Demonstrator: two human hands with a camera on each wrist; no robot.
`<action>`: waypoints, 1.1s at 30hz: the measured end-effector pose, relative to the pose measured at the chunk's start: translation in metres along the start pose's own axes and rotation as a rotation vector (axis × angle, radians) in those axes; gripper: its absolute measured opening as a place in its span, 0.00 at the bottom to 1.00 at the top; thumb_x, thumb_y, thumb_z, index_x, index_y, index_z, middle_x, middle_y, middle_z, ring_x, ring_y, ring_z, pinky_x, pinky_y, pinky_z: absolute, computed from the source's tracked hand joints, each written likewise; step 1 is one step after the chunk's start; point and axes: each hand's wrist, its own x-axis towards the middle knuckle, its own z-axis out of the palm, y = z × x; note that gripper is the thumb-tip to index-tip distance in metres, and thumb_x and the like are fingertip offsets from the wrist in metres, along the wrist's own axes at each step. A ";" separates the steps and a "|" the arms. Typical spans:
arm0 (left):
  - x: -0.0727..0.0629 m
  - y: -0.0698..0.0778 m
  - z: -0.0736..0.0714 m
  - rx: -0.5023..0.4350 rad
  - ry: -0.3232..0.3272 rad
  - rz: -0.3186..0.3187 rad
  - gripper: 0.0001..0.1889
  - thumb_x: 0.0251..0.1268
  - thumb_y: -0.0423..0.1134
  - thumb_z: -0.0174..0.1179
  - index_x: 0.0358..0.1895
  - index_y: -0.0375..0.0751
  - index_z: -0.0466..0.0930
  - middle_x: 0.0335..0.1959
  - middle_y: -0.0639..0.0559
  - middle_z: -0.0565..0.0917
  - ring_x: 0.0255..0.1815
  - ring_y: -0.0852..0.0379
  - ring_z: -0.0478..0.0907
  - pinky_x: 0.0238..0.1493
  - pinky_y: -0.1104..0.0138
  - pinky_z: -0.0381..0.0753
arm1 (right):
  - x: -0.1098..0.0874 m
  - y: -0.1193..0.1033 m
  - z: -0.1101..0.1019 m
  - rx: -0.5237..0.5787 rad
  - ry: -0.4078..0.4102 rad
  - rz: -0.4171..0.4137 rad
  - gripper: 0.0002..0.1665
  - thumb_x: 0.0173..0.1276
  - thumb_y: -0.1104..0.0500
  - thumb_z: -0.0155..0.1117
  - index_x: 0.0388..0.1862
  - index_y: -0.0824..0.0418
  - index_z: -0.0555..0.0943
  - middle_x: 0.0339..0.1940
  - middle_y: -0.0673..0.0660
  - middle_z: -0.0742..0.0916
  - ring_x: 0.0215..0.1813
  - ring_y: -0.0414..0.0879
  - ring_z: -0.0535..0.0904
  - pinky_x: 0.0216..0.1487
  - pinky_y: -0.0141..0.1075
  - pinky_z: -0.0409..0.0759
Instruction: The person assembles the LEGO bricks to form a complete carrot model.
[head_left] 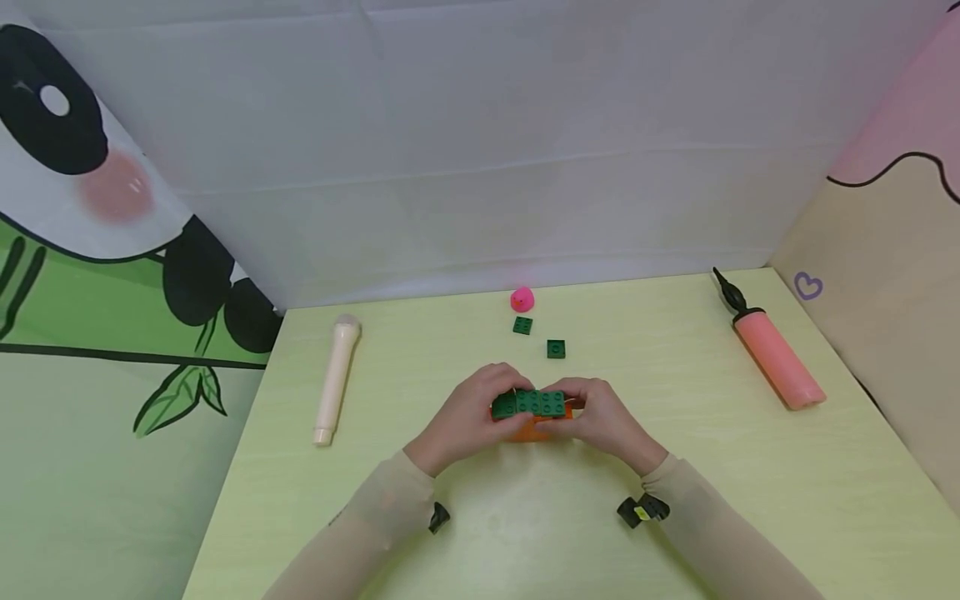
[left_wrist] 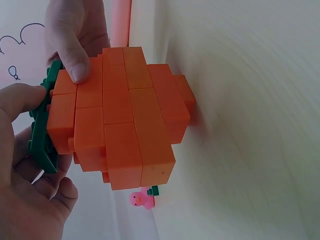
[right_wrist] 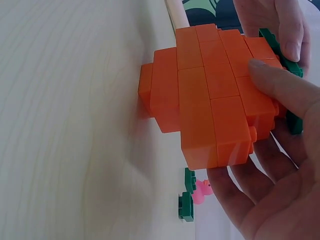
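An orange build of stacked toy bricks [left_wrist: 120, 115] stands on the table, widest in its middle layers and stepping in toward top and bottom. Green toy bricks [head_left: 528, 403] lie in a row across its top. My left hand [head_left: 480, 407] pinches this green row at its left end, thumb in front and fingers behind, as the left wrist view shows. With my right hand [right_wrist: 285, 175] I grip the upper part of the orange build, the thumb pressed on its front and the fingers behind. In the left wrist view the green row overhangs the top orange layer.
Two small green bricks, a nearer one [head_left: 556, 349] and a farther one [head_left: 522, 325], lie behind the build. Beyond them sits a pink toy duck [head_left: 522, 300]. A pale tube [head_left: 337, 379] lies at the left, a pink hand pump [head_left: 780, 358] at the right.
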 end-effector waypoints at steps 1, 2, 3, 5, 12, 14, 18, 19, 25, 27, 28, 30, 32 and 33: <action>0.000 0.000 0.000 0.004 0.001 0.001 0.12 0.70 0.43 0.70 0.53 0.50 0.84 0.49 0.63 0.81 0.50 0.63 0.75 0.52 0.64 0.80 | 0.000 0.000 0.000 0.001 0.000 0.000 0.20 0.58 0.59 0.85 0.50 0.53 0.90 0.46 0.46 0.90 0.47 0.46 0.84 0.51 0.45 0.84; 0.000 -0.001 0.001 0.006 0.002 0.001 0.12 0.70 0.43 0.70 0.53 0.49 0.84 0.49 0.62 0.81 0.51 0.63 0.75 0.52 0.64 0.80 | 0.000 0.000 0.000 0.002 0.000 0.000 0.20 0.58 0.59 0.84 0.50 0.53 0.90 0.46 0.46 0.90 0.47 0.46 0.84 0.50 0.45 0.84; 0.000 -0.001 0.001 0.007 0.003 0.001 0.12 0.70 0.43 0.70 0.53 0.49 0.85 0.49 0.62 0.81 0.51 0.63 0.75 0.53 0.64 0.80 | 0.001 0.001 0.000 0.004 0.000 0.001 0.20 0.58 0.59 0.85 0.50 0.53 0.90 0.46 0.45 0.90 0.47 0.46 0.84 0.51 0.46 0.84; -0.001 -0.001 0.002 0.007 0.006 0.001 0.13 0.70 0.43 0.70 0.53 0.49 0.85 0.49 0.62 0.81 0.51 0.62 0.75 0.53 0.63 0.80 | 0.001 0.002 0.000 0.005 -0.003 0.000 0.20 0.59 0.59 0.84 0.50 0.53 0.90 0.46 0.46 0.90 0.47 0.46 0.83 0.51 0.46 0.84; -0.001 -0.003 0.003 0.011 0.019 0.016 0.12 0.69 0.43 0.71 0.52 0.49 0.85 0.48 0.63 0.82 0.50 0.63 0.75 0.53 0.64 0.80 | 0.001 0.003 0.000 0.010 -0.002 -0.008 0.19 0.59 0.59 0.84 0.50 0.53 0.90 0.46 0.46 0.90 0.47 0.46 0.83 0.50 0.46 0.84; -0.001 -0.002 0.004 0.007 0.024 0.021 0.11 0.69 0.42 0.71 0.51 0.49 0.85 0.47 0.63 0.82 0.49 0.63 0.76 0.52 0.64 0.80 | 0.001 0.003 0.000 0.009 -0.001 -0.009 0.19 0.59 0.59 0.84 0.49 0.53 0.90 0.45 0.45 0.90 0.47 0.46 0.83 0.50 0.46 0.84; -0.001 -0.003 0.005 -0.011 0.027 0.016 0.11 0.68 0.42 0.71 0.50 0.48 0.85 0.46 0.63 0.83 0.47 0.63 0.77 0.51 0.63 0.80 | 0.000 0.004 0.000 0.005 0.002 -0.005 0.19 0.59 0.59 0.84 0.49 0.53 0.90 0.45 0.45 0.90 0.46 0.46 0.83 0.50 0.45 0.84; -0.001 -0.003 0.005 -0.016 0.027 0.011 0.11 0.68 0.42 0.71 0.50 0.48 0.85 0.46 0.63 0.83 0.47 0.63 0.77 0.51 0.63 0.80 | 0.000 0.003 0.000 0.004 0.002 -0.003 0.19 0.59 0.59 0.84 0.49 0.53 0.90 0.45 0.45 0.90 0.46 0.46 0.83 0.50 0.45 0.84; -0.003 -0.007 0.008 -0.013 0.027 -0.029 0.12 0.68 0.44 0.72 0.51 0.51 0.85 0.47 0.64 0.84 0.46 0.64 0.78 0.51 0.62 0.80 | 0.001 0.002 0.000 0.001 -0.003 0.004 0.20 0.59 0.59 0.84 0.50 0.54 0.90 0.45 0.46 0.90 0.47 0.47 0.83 0.49 0.43 0.84; -0.003 -0.008 0.010 -0.016 0.027 -0.043 0.12 0.68 0.44 0.72 0.51 0.51 0.85 0.48 0.64 0.84 0.46 0.65 0.78 0.51 0.62 0.80 | 0.001 0.002 0.000 0.003 -0.008 0.004 0.19 0.59 0.59 0.84 0.50 0.54 0.90 0.45 0.46 0.90 0.47 0.47 0.83 0.49 0.42 0.84; -0.004 -0.008 0.010 -0.021 0.028 -0.046 0.12 0.68 0.44 0.72 0.51 0.51 0.85 0.48 0.64 0.84 0.46 0.65 0.78 0.51 0.62 0.80 | 0.001 0.003 0.000 0.004 -0.010 0.003 0.19 0.59 0.58 0.84 0.50 0.53 0.90 0.45 0.46 0.90 0.47 0.47 0.83 0.49 0.42 0.84; -0.004 -0.009 0.011 -0.032 0.030 -0.054 0.12 0.68 0.45 0.72 0.52 0.52 0.85 0.47 0.65 0.84 0.46 0.65 0.78 0.51 0.63 0.80 | 0.001 0.004 0.000 0.008 -0.013 0.004 0.19 0.59 0.58 0.84 0.50 0.53 0.90 0.45 0.46 0.90 0.47 0.47 0.83 0.50 0.42 0.84; -0.005 -0.010 0.011 -0.038 0.033 -0.059 0.12 0.68 0.46 0.72 0.52 0.52 0.85 0.47 0.65 0.84 0.45 0.65 0.78 0.50 0.63 0.80 | 0.002 0.004 0.001 0.015 -0.015 0.006 0.19 0.59 0.58 0.84 0.50 0.53 0.90 0.45 0.46 0.90 0.47 0.47 0.83 0.50 0.43 0.84; -0.005 -0.010 0.012 -0.043 0.036 -0.061 0.12 0.68 0.46 0.72 0.51 0.52 0.85 0.47 0.66 0.84 0.45 0.65 0.78 0.50 0.64 0.80 | 0.002 0.004 0.001 0.017 -0.014 0.008 0.19 0.59 0.58 0.84 0.50 0.53 0.90 0.45 0.46 0.90 0.47 0.47 0.83 0.50 0.43 0.84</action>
